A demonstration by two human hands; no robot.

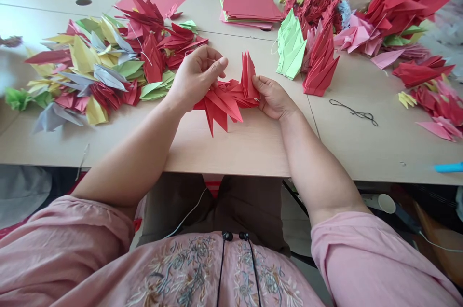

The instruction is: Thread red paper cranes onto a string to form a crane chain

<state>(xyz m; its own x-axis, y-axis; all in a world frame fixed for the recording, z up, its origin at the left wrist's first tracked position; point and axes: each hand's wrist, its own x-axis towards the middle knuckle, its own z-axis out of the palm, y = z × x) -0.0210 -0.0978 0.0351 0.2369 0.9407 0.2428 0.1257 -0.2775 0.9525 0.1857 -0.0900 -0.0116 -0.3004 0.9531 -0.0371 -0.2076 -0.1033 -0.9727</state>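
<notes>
The spiky, bright red piece of pleated folded paper (pixel 226 99) is on the wearer's side of the neat stack of red square paper sheets (pixel 249 3), over the pale wood-toned counter (pixel 224 152). Whether its lower tips rest on the surface is hard to tell. It should be very light, springy along the creases but soft at the thin points, with little slip against dry skin; a hard squeeze would probably crush or bend the folds. The best hold looks to be a light pinch on the thick, layered part, leaving the free tips alone.

The right hand (pixel 274 98) does this at the right end, thumb and fingers clamped on the folds. The left hand (pixel 198 73) is at the other end, its fingers curled and the thumb near them; I cannot tell whether they grip anything.

Seen from the stack, the long axis runs roughly crosswise, side to side. The left part fans its sharp tips away from the stack, toward the wearer, while the right end stands upright, tips up.
</notes>
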